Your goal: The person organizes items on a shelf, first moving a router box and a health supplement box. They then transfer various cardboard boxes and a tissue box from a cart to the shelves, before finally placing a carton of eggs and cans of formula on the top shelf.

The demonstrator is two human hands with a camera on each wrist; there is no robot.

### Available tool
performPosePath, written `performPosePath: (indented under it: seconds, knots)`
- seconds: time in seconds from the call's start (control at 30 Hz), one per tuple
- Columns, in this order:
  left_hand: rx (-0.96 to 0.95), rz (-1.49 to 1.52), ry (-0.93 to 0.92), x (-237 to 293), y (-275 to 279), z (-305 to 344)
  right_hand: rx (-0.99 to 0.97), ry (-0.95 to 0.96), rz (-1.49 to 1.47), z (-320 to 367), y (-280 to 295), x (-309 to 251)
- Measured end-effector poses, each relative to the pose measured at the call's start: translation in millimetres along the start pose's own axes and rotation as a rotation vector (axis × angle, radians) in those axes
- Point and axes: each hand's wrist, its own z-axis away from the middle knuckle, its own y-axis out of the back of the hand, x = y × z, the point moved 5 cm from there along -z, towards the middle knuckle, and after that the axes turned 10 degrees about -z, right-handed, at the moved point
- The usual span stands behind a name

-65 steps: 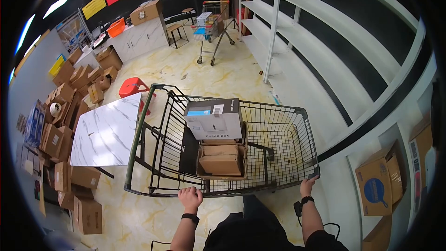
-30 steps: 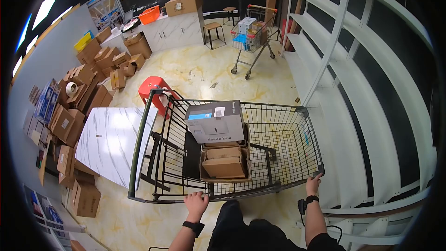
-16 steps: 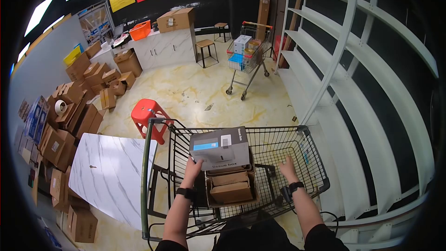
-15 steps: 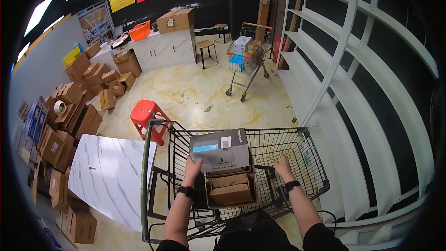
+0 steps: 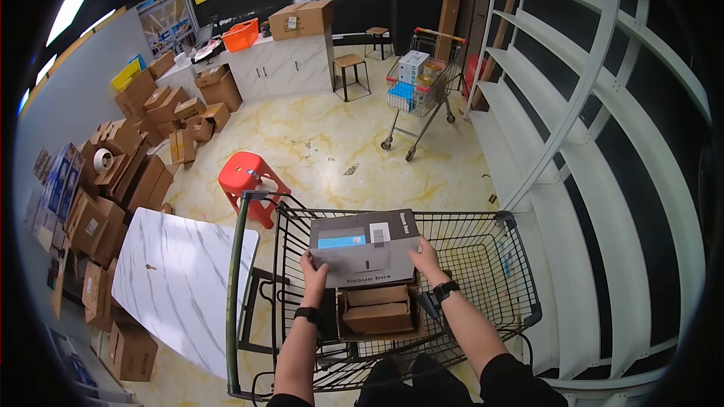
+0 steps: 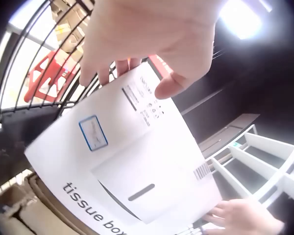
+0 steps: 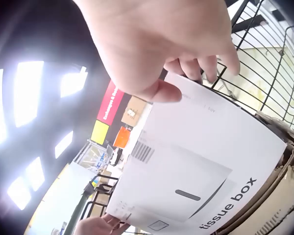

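The grey and white tissue box (image 5: 362, 250) is gripped at its two ends. My left hand (image 5: 313, 280) holds its left end, the thumb on the front face and the fingers round the side, as the left wrist view of the hand (image 6: 152, 44) shows. At the right end my right hand (image 5: 427, 262) grips likewise, thumb on the front face (image 7: 186, 161). Just below the tissue box, an open brown carton (image 5: 378, 310) with folded cardboard in it stands in the dark wire cart (image 5: 483, 256). Whether the tissue box touches the carton I cannot tell.
A marble-patterned table (image 5: 177, 279) and red stool (image 5: 253, 181) stand left of the cart. White shelving (image 5: 596, 203) runs along the right. Farther off are a second cart (image 5: 422, 83), a counter (image 5: 279, 64) and piled cartons (image 5: 136, 173).
Both hands have left the cart's near rim. The left went to the tissue box first; the right has since moved left onto its right end. The view has also shifted.
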Motion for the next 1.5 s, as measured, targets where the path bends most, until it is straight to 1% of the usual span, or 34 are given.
performPosePath:
  seconds: [0.03,0.07,0.1,0.13,0.17,0.2,0.23,0.27,0.3,0.33,0.37,0.4,0.43,0.5,0.57,0.63,0.67,0.7,0.77,0.8,0.83,0.9,0.93,0.97,1.03,1.1,1.17,1.23,1.3,1.33,1.37,1.43,1.47,1.5]
  knots:
    - [-0.003,-0.002,0.001,9,2,3,0.035,0.073,-0.071,7,8,-21]
    - [0.051,0.018,-0.072,20,6,3,0.097,0.144,-0.082,8,12,-31]
    - [0.101,0.039,-0.145,37,10,6,0.105,0.143,-0.084,10,18,-43]
    - [0.108,0.037,-0.208,83,15,17,0.128,0.228,-0.16,15,29,-66]
    - [0.071,0.143,-0.229,114,19,24,0.156,0.316,-0.235,22,42,-91]
    - [0.056,0.21,-0.31,151,24,33,0.176,0.32,-0.235,30,55,-113]
    - [0.037,0.28,-0.392,185,30,43,0.171,0.39,-0.326,42,70,-139]
    - [0.057,0.29,-0.467,210,37,52,0.169,0.462,-0.415,57,85,-165]
    - [0.074,0.304,-0.544,232,44,60,0.2,0.469,-0.41,74,98,-188]
    - [0.076,0.376,-0.611,250,47,68,0.18,0.538,-0.508,94,110,-213]
    - [0.078,0.404,-0.641,264,48,74,0.164,0.613,-0.6,114,122,-234]
    - [0.051,0.445,-0.682,275,45,79,0.166,0.554,-0.614,130,134,-243]
    - [0.018,0.491,-0.722,283,40,84,0.222,0.572,-0.599,141,148,-243]
    - [-0.029,0.52,-0.763,295,21,91,0.247,0.669,-0.717,165,173,-243]
    - [-0.116,0.426,-0.761,304,-2,94,0.323,0.742,-0.669,188,197,-252]
    - [-0.229,0.4,-0.798,317,-33,103,0.512,0.751,-0.616,211,226,-250]
    - [-0.285,0.404,-0.759,320,-50,106,0.56,0.786,-0.626,222,241,-249]
    - [-0.324,0.423,-0.766,327,-67,112,0.601,0.794,-0.609,233,255,-248]
    - [-0.562,0.516,-0.69,344,-107,127,0.702,0.86,-0.526,258,285,-245]
    - [-0.609,0.568,-0.708,349,-127,134,0.695,0.904,-0.486,272,300,-243]
    - [-0.64,0.579,-0.71,358,-148,142,0.756,0.92,-0.463,283,315,-239]
    - [-0.749,0.708,-0.733,380,-190,163,0.817,0.994,-0.396,308,347,-235]
    - [-0.799,0.784,-0.779,391,-212,175,0.84,0.998,-0.382,318,363,-234]
    - [-0.819,0.796,-0.779,406,-232,185,0.915,1.04,-0.318,331,380,-235]
    - [-0.981,0.869,-0.836,444,-276,215,1.06,1.086,-0.176,356,416,-237]
    - [-1.069,0.888,-0.964,479,-322,248,1.152,1.108,-0.031,381,456,-242]
    - [-1.11,0.884,-1.014,514,-366,284,1.191,1.107,0.104,403,498,-246]
    - [-1.178,0.856,-0.984,545,-403,322,1.221,1.099,0.262,420,535,-253]
    - [-1.248,0.897,-0.963,568,-442,357,1.271,1.081,0.343,436,577,-248]
    - [-1.288,0.939,-0.935,576,-465,373,1.283,1.066,0.355,444,600,-247]
    - [-1.296,0.902,-0.937,584,-481,389,1.316,1.036,0.343,451,623,-239]
    - [-1.3,0.906,-1.037,597,-512,420,1.283,1.019,0.285,462,661,-232]
    - [-1.31,0.912,-1.041,601,-527,430,1.294,1.021,0.292,463,674,-228]
    - [-1.369,0.895,-1.024,604,-543,443,1.334,0.973,0.339,465,689,-222]
